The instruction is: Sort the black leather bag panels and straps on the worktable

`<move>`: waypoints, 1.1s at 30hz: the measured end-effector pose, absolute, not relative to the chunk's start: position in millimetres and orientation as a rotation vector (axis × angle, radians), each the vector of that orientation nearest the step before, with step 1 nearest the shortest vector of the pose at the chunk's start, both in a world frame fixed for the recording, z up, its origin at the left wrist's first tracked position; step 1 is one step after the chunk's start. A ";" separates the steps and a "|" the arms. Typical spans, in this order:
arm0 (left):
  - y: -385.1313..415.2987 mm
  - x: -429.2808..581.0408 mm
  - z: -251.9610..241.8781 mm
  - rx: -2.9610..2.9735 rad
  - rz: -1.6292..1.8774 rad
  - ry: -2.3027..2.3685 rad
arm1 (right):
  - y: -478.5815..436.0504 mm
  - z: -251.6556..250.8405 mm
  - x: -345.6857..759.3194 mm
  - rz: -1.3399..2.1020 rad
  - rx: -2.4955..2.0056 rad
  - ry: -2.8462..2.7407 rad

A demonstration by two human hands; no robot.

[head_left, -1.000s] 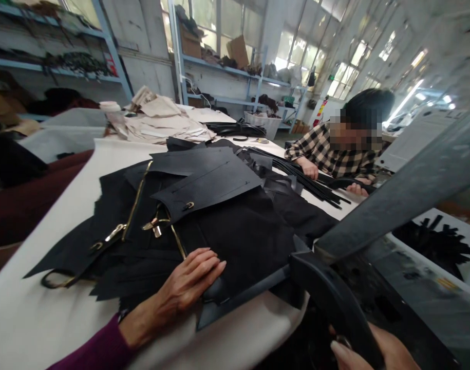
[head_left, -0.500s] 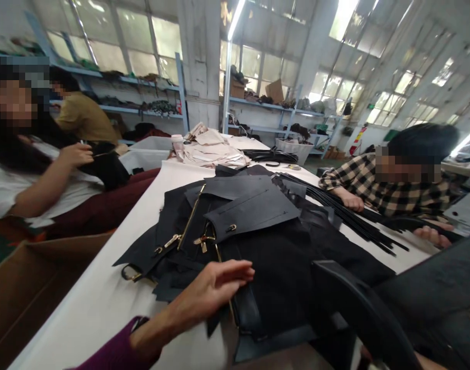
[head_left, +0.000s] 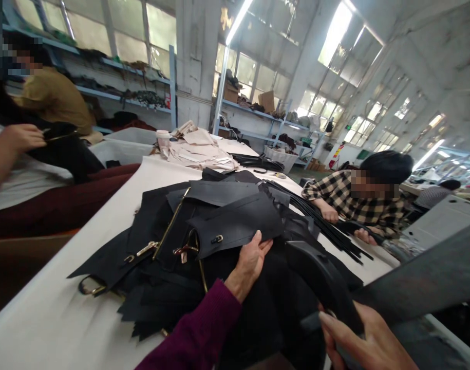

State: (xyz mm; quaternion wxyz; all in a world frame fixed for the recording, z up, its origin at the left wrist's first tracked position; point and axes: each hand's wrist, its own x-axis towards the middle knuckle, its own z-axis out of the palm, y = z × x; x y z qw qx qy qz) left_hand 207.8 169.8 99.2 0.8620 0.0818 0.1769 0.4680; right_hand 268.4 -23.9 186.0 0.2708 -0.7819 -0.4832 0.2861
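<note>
My left hand (head_left: pixel 254 262), in a purple sleeve, is at the lower edge of a black leather-like panel (head_left: pixel 237 221) with a small gold buckle. Its thumb and fingers are apart at that edge; whether they press on the panel I cannot tell. My right hand (head_left: pixel 368 331), at the lower right, is closed around a thick, curved black strap (head_left: pixel 321 267) that arches over the dark material. Under and around the panel lies a pile of black bag pieces (head_left: pixel 157 277) with gold zippers (head_left: pixel 172 223) and metal pulls.
The white table (head_left: pixel 38 308) carries black strips (head_left: pixel 335 231) at right and pale cut pieces (head_left: pixel 198 149) at the back. A co-worker in a checked shirt (head_left: pixel 346 205) handles black material at right. Another person's arm (head_left: pixel 11 149) is at left. A grey machine part (head_left: pixel 423 267) juts in.
My left hand has moved up and forward to the panel's edge. My right hand has come into clear view with the curved strap. The camera has turned slightly right.
</note>
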 end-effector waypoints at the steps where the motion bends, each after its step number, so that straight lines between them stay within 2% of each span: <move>1: 165.8 205.7 95.6 0.202 0.999 0.345 | -21.9 186.8 266.9 0.794 -2.076 -1.283; 13: 150.5 198.4 79.2 0.296 0.921 0.232 | 26.6 175.0 266.8 0.779 -1.900 -1.224; 27: 151.3 198.3 76.7 0.293 0.874 0.260 | 30.5 166.2 262.3 0.790 -1.982 -1.277; 33: 155.7 203.5 71.7 0.245 0.910 0.344 | 9.0 177.6 257.1 0.770 -2.065 -1.352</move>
